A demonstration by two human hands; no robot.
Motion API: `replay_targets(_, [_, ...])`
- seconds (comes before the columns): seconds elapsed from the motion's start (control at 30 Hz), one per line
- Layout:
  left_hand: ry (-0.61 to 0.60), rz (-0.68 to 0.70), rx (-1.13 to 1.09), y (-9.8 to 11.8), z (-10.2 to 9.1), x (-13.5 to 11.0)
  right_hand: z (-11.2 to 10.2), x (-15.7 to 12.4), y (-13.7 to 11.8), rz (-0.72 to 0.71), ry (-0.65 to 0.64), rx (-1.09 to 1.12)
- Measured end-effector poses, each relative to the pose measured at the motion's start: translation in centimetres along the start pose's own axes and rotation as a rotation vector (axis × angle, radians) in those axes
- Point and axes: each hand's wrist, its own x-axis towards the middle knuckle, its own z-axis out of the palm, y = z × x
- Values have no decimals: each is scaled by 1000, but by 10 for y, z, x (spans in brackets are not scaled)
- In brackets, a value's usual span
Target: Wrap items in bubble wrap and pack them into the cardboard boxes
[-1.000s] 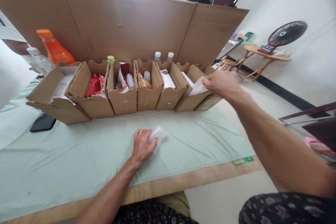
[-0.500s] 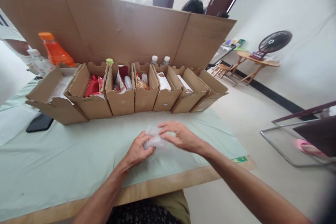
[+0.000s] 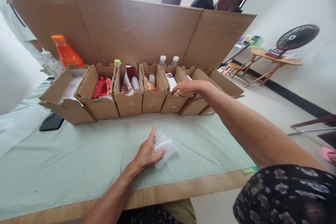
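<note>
My left hand rests low over the table with a crumpled piece of translucent bubble wrap. Its thumb lies over the wrap and its index finger points away; the other fingers are hidden. Farther forward, my right hand reaches over a cardboard bin. The fingers are bent down beside a white carton in that bin. Their tips are partly hidden, so I cannot tell whether they grip the carton.
Several cardboard bins stand in a row, holding red packets, snacks and white sheets. Behind them rises a cardboard screen. An orange bottle stands at left, near a black phone. Far right, a fan sits on a wooden table.
My right hand has left the bubble wrap and moved forward to the bin with the white carton. The left hand stays at the wrap, with its index finger now stretched out. The view has shifted.
</note>
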Motion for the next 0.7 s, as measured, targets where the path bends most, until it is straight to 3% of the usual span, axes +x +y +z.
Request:
replay_targets(0.2, [-9,-54,11,3,2,-1,13,12,-4,-49,-83,29])
replay_targets(0.33, [-25,-68,-8,5,-1,2,27,20,-11,48,-9,-3])
replay_targets(0.43, [-49,-30,-6,6,-4,4,28,11,-14,198,150,-62])
replay_targets(0.53, [-31,-22,-3,5,-4,6,23,-23,-13,296,333,-111])
replay_targets(0.7, [63,18,-6,3,-4,7,30,-92,-8,269,930,10])
